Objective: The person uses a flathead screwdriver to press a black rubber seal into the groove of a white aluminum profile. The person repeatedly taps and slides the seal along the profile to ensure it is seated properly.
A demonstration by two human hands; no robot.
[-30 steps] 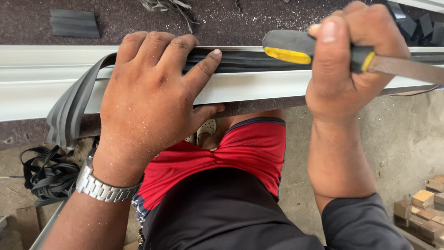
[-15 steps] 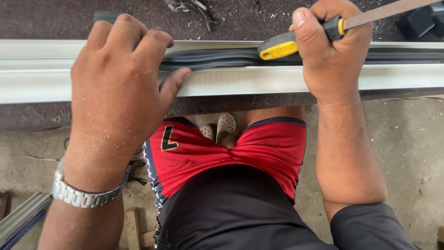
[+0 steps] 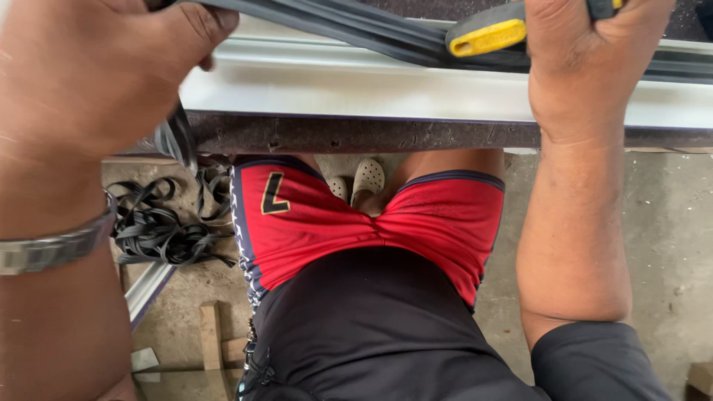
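The left hand (image 3: 82, 74) is pinching the black rubber strip (image 3: 356, 28), feeding it along the pale metal frame (image 3: 386, 85) on the workbench edge (image 3: 356, 135). The right hand (image 3: 587, 59) is fisting tightly round a yellow-and-black tool handle (image 3: 490, 33), pressing down onto the strip, seemingly to seat it.

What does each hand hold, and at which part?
Right hand: a tool, gripped at its black-and-yellow handle. Left hand: the black rubber strip, near the profile's left part.
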